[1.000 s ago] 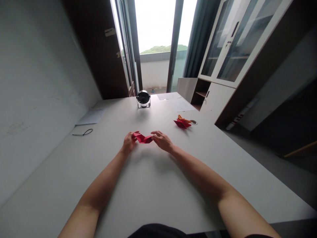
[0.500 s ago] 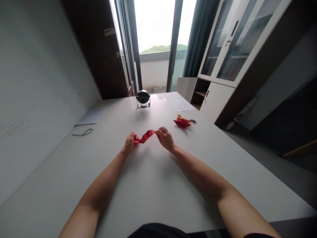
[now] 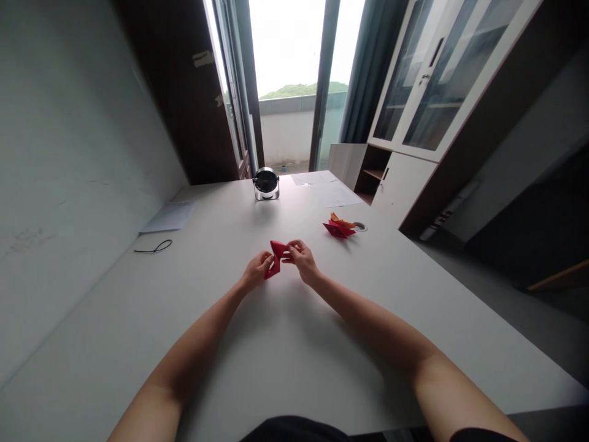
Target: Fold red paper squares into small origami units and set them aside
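Between my two hands is a piece of folded red paper (image 3: 277, 250), bent into pointed, angular shapes above the white table (image 3: 285, 356). My left hand (image 3: 258, 269) pinches its lower left part. The fingers of my right hand (image 3: 301, 258) are closed on its upper right part. Some of the paper lies hidden behind the fingers of both hands. Farther back to the right, several folded paper pieces, red ones (image 3: 338, 230) and an orange one (image 3: 340, 220), rest together on the table.
A small round device on a metal stand (image 3: 265, 183) stands at the back of the table. A black cable tie (image 3: 154, 247) and paper sheets (image 3: 169, 217) lie on the left. More sheets (image 3: 338, 195) lie back right, near a round cable hole (image 3: 359, 226). A white cabinet (image 3: 409, 184) stands beyond.
My left hand has moved right, towards my right hand. The red paper, stretched out as a long strip before, is now bunched into a more compact, upright folded shape.
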`<state>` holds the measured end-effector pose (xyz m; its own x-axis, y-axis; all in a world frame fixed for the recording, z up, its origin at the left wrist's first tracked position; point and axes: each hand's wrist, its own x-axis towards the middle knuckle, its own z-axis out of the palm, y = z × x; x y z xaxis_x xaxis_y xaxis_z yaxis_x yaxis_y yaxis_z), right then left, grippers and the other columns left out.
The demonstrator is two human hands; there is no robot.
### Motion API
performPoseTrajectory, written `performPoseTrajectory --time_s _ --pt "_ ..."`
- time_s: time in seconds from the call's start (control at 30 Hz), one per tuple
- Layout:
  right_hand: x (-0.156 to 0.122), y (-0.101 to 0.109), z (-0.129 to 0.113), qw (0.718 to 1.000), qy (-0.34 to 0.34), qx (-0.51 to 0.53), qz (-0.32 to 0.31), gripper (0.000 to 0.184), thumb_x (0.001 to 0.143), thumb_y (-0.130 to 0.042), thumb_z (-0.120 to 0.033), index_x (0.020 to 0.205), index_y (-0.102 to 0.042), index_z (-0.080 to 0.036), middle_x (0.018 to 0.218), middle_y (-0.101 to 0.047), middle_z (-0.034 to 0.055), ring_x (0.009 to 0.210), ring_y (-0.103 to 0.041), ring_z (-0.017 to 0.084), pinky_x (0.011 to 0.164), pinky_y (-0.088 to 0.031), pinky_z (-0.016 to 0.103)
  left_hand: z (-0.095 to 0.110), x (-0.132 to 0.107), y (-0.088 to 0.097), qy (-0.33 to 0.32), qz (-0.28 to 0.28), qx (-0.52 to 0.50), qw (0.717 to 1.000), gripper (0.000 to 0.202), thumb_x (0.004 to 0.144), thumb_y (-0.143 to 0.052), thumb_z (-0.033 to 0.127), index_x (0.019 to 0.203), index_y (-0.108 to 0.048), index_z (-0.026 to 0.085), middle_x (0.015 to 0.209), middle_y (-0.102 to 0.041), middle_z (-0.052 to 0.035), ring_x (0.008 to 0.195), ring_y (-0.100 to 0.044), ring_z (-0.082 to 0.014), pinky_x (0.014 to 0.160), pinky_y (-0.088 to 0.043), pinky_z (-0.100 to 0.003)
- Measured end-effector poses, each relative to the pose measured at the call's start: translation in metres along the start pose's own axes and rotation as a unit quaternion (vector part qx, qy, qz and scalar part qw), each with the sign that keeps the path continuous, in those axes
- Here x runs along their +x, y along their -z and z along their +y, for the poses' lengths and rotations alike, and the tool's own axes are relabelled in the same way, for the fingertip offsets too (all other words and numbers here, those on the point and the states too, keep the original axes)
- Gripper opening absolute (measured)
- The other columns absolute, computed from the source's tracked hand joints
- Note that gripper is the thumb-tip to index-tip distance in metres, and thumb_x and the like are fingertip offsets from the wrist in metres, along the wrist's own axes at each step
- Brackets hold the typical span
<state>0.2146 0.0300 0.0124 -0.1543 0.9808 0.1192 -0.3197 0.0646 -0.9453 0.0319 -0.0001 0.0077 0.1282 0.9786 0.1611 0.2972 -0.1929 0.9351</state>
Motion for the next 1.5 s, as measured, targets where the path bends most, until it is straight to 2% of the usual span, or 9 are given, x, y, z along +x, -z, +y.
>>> performPoseTrajectory --time_s 0.1,0.23,0.47,0.67,0.87,1.03,1.17,1.3,1.5 --pt "-0.002 0.000 -0.001 0.999 -0.001 0.033 0.004 0.029 0.082 -0.067 -0.043 0.095 -0.052 -0.022 0.086 -0.067 0.0007 0.076 -0.072 0.018 0.065 -0.061 0.032 0.006 -0.002 0.000 0.012 -0.024 -0.048 0.999 0.043 0.088 -0.054 0.059 0.093 -0.062 0.017 0.062 -0.057 0.0015 0.054 -0.051 -0.0124 0.053 -0.039 -0.025" --pt "-0.003 -0.002 -0.001 0.999 0.000 0.054 0.005 0.030 0.081 -0.070 -0.042 0.094 -0.053 -0.021 0.084 -0.066 0.0003 0.076 -0.072 0.018 0.067 -0.061 0.033 0.013 -0.004 0.002 -0.002 -0.068 -0.084 0.994 0.048 0.084 -0.062 0.058 0.104 -0.063 0.015 0.077 -0.065 -0.0034 0.065 -0.058 -0.0142 0.060 -0.043 -0.024" --pt "-0.004 -0.001 -0.004 0.991 -0.019 0.135 -0.005 0.029 0.082 -0.071 -0.040 0.092 -0.051 -0.022 0.083 -0.069 0.0004 0.077 -0.073 0.019 0.072 -0.061 0.035 0.013 -0.007 0.005 0.010 -0.074 -0.137 0.988 0.053 0.081 -0.067 0.060 0.106 -0.063 0.014 0.081 -0.066 -0.0053 0.066 -0.057 -0.0138 0.062 -0.042 -0.025" --pt "-0.004 0.001 -0.007 0.984 -0.049 0.165 -0.038 0.028 0.084 -0.070 -0.041 0.089 -0.050 -0.023 0.086 -0.074 0.0037 0.081 -0.074 0.021 0.077 -0.060 0.037 0.011 -0.010 0.004 0.023 -0.065 -0.132 0.989 0.048 0.080 -0.070 0.057 0.098 -0.069 0.012 0.080 -0.068 -0.0065 0.069 -0.058 -0.0162 0.063 -0.040 -0.026" --pt "-0.008 -0.002 -0.011 0.989 -0.036 0.136 -0.039 0.029 0.084 -0.070 -0.043 0.087 -0.051 -0.022 0.088 -0.074 0.0040 0.084 -0.073 0.021 0.082 -0.059 0.038 0.015 -0.011 0.004 0.023 -0.038 -0.128 0.991 0.046 0.078 -0.073 0.052 0.103 -0.071 0.013 0.080 -0.069 -0.0059 0.068 -0.057 -0.0158 0.062 -0.040 -0.026" --pt "-0.017 -0.009 -0.018 0.988 -0.031 0.117 -0.095 0.031 0.081 -0.073 -0.042 0.088 -0.050 -0.022 0.091 -0.073 0.0038 0.089 -0.071 0.021 0.083 -0.058 0.041 0.016 -0.011 0.008 0.020 -0.004 -0.193 0.981 0.052 0.071 -0.081 0.046 0.110 -0.069 0.015 0.086 -0.070 -0.0054 0.068 -0.058 -0.0146 0.062 -0.044 -0.026" --pt "-0.020 -0.012 -0.018 0.991 -0.027 0.062 -0.112 0.031 0.079 -0.073 -0.043 0.085 -0.052 -0.021 0.088 -0.069 0.0028 0.087 -0.068 0.020 0.078 -0.058 0.038 0.008 -0.006 0.007 0.022 0.046 -0.234 0.971 0.043 0.067 -0.084 0.044 0.092 -0.069 0.013 0.079 -0.069 -0.0052 0.065 -0.059 -0.0139 0.063 -0.047 -0.027" --pt "-0.019 -0.010 -0.011 0.987 0.050 -0.086 -0.127 0.027 0.084 -0.066 -0.043 0.078 -0.059 -0.019 0.076 -0.063 0.0014 0.073 -0.061 0.015 0.069 -0.054 0.031 -0.002 0.000 0.008 0.030 0.095 -0.230 0.968 0.043 0.069 -0.082 0.048 0.088 -0.066 0.014 0.072 -0.067 -0.0038 0.063 -0.060 -0.0144 0.063 -0.050 -0.028" --pt "-0.027 -0.011 -0.013 0.912 0.214 -0.321 -0.137 0.019 0.092 -0.057 -0.033 0.098 -0.070 -0.021 0.087 -0.068 0.0031 0.071 -0.057 0.014 0.069 -0.046 0.027 -0.004 -0.001 0.011 0.007 0.113 -0.161 0.980 0.041 0.068 -0.081 0.050 0.083 -0.065 0.016 0.073 -0.068 -0.0017 0.064 -0.061 -0.0143 0.060 -0.048 -0.025"
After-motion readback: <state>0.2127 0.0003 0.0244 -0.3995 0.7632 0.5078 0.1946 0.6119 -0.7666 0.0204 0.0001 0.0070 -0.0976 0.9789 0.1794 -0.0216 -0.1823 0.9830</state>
